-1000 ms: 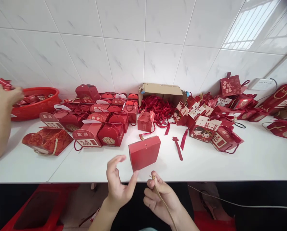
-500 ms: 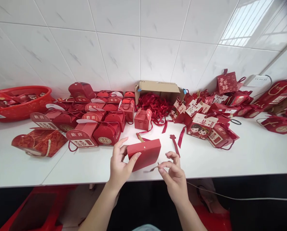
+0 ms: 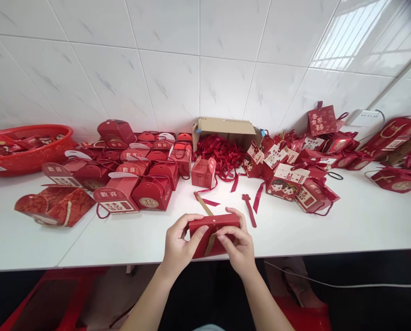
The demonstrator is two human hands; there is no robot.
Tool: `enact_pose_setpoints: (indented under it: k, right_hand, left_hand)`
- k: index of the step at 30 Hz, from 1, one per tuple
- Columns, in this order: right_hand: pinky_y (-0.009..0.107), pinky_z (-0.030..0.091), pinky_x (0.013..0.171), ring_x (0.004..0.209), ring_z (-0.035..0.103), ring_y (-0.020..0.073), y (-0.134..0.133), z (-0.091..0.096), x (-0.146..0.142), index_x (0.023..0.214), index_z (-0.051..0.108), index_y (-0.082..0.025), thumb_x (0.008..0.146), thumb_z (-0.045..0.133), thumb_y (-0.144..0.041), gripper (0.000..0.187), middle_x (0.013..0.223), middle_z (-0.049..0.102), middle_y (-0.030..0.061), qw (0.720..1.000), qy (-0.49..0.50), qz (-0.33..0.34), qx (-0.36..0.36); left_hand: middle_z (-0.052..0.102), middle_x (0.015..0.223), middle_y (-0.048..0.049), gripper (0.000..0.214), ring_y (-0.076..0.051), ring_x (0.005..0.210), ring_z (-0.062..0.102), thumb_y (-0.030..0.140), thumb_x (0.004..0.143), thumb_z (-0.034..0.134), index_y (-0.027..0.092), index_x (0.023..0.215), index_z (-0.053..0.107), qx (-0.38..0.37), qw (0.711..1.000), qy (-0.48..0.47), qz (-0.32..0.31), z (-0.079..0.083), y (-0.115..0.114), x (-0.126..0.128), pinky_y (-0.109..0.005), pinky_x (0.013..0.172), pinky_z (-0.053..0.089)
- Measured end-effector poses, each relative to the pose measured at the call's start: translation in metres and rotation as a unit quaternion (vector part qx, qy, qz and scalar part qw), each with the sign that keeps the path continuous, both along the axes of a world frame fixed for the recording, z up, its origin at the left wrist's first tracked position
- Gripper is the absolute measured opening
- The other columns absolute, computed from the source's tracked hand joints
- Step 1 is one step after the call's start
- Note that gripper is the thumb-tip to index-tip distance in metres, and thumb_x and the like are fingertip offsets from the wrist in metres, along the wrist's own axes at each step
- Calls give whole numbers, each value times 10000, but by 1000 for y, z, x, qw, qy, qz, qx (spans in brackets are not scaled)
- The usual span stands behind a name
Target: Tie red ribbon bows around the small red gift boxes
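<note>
My left hand [image 3: 180, 243] is closed around the left side of a red box [image 3: 197, 248], its thumb on the front near the top edge. A small light mark, perhaps a hole, shows at the middle of that edge. My right hand [image 3: 239, 248] pinches the end of a gold paper strip [image 3: 210, 244] against the box's front, the rest of the strip hanging down. Its other fingers rest at the box's right side. Behind the box lie another gold strip [image 3: 204, 205] and a red strip with a flower-shaped end [image 3: 249, 210].
Finished red gift boxes [image 3: 153, 195] stand in rows to the left, beside a red basin [image 3: 29, 158]. A cardboard carton [image 3: 226, 125] spills dark red ribbons [image 3: 219, 151] by the wall. Tagged boxes [image 3: 283, 184] crowd the right, near a white power strip [image 3: 364, 118].
My right hand has moved left and up to the box, bringing the gold strip against its front. The box has come lower and closer to the table's front edge.
</note>
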State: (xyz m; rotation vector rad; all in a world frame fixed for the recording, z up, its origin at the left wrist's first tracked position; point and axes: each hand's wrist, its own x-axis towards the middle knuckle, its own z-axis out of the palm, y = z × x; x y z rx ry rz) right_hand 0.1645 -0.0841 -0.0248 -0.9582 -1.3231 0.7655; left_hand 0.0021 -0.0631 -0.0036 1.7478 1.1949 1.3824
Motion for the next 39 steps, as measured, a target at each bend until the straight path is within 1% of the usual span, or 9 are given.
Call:
enact_pose_setpoints:
  k: [5, 11, 17, 23, 27, 29, 33, 36, 39]
  right_hand:
    - [419, 404, 997, 1287, 398, 279, 1, -3, -3, 805, 733, -272, 831, 634, -213, 118, 1339, 426, 62, 998, -57, -27, 23]
    - [479, 361, 1033, 1285, 392, 287, 3, -3, -4, 816, 733, -266, 839, 624, -218, 121, 1301, 448, 75, 994, -89, -51, 45]
    - [514, 360, 1039, 1261, 422, 287, 4, 0, -5, 820, 730, -262, 844, 619, -226, 120, 1320, 446, 74, 994, -83, -61, 40]
    - [503, 417, 999, 1227, 466, 290, 3, 6, -7, 838, 737, -259, 840, 625, -229, 116, 1297, 485, 82, 994, -76, -74, 37]
    - [477, 443, 985, 1189, 507, 266, 6, 10, -10, 862, 736, -276, 841, 614, -179, 156, 1286, 493, 68, 991, -77, -78, 77]
    - [465, 469, 955, 1113, 564, 243, 8, 11, -11, 993, 702, -295, 843, 603, -162, 224, 1291, 492, 70, 990, -68, -79, 99]
    - [443, 513, 885, 999, 624, 227, 11, 10, -12, 1323, 461, -265, 825, 623, -203, 527, 1180, 592, 95, 992, -51, -85, 76]
    - [374, 545, 773, 867, 637, 206, 10, 8, -11, 1136, 582, -214, 803, 658, -239, 343, 934, 645, 56, 994, -50, -88, 41]
    - [343, 548, 699, 792, 618, 186, 10, 7, -10, 1056, 636, -217, 801, 663, -222, 257, 857, 617, 39, 993, -55, -91, 52]
  left_hand:
    - [628, 845, -23, 56, -155, 805, 621, 225, 837, 616, 200, 883, 637, 37, 999, 32, -14, 0, 2, -2, -261, 717, 504]
    - [666, 1039, -61, 44, -189, 1032, 618, 232, 875, 566, 201, 904, 579, 4, 999, -21, -34, -6, 0, 4, -325, 903, 487]
    - [677, 882, -43, 109, -175, 855, 650, 295, 871, 574, 187, 879, 573, -34, 998, -44, -6, -11, -3, 9, -301, 781, 526]
    - [678, 859, -35, 114, -176, 834, 649, 303, 867, 578, 189, 871, 580, -24, 999, -36, 5, -11, -3, 9, -295, 753, 527]
    - [673, 881, -39, 101, -172, 859, 644, 289, 885, 558, 192, 902, 581, -18, 999, -35, -11, -13, -2, 9, -299, 779, 521]
    - [666, 898, -39, 92, -168, 880, 639, 277, 897, 541, 196, 922, 574, -14, 999, -37, -21, -14, -2, 8, -299, 799, 515]
    - [651, 922, -46, 84, -173, 917, 632, 256, 912, 506, 194, 949, 549, 2, 999, -39, -30, -16, -2, 8, -309, 825, 507]
    - [624, 975, -69, 156, -196, 939, 625, 252, 866, 562, 189, 999, 509, 30, 997, -37, -60, -15, -5, 9, -337, 830, 513]
    - [576, 1033, -86, 327, -220, 980, 602, 239, 792, 643, 192, 1059, 461, 54, 997, -15, -61, -16, -9, 11, -381, 863, 505]
